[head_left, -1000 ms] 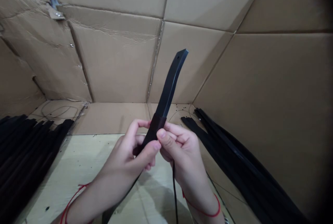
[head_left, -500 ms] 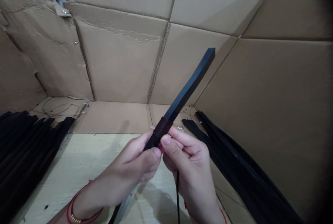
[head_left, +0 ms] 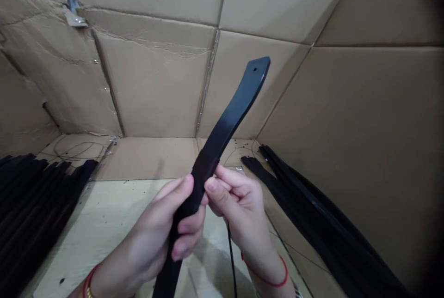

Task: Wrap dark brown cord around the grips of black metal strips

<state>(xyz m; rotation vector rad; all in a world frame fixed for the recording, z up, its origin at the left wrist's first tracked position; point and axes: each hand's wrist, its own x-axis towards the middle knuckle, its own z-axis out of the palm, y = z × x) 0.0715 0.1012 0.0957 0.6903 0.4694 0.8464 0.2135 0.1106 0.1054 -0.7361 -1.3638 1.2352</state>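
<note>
I hold a long black flat strip (head_left: 231, 113) upright in front of me; its rounded top end has a small hole. A band of dark thread is wound round it at mid-length. My left hand (head_left: 163, 228) is wrapped round the strip below the winding. My right hand (head_left: 239, 205) pinches at the winding, fingers closed, and a thin black cord (head_left: 231, 261) hangs down from it.
Cardboard walls (head_left: 156, 85) enclose the light wooden work surface (head_left: 104, 224). A pile of black strips (head_left: 31, 201) lies at the left, and another bundle of black strips (head_left: 312, 215) lies along the right wall. Loose thin wire (head_left: 76, 148) rests at the back left.
The strip has turned in my hands so its flat face and hole now show. My left hand has shifted lower and wrapped further round it.
</note>
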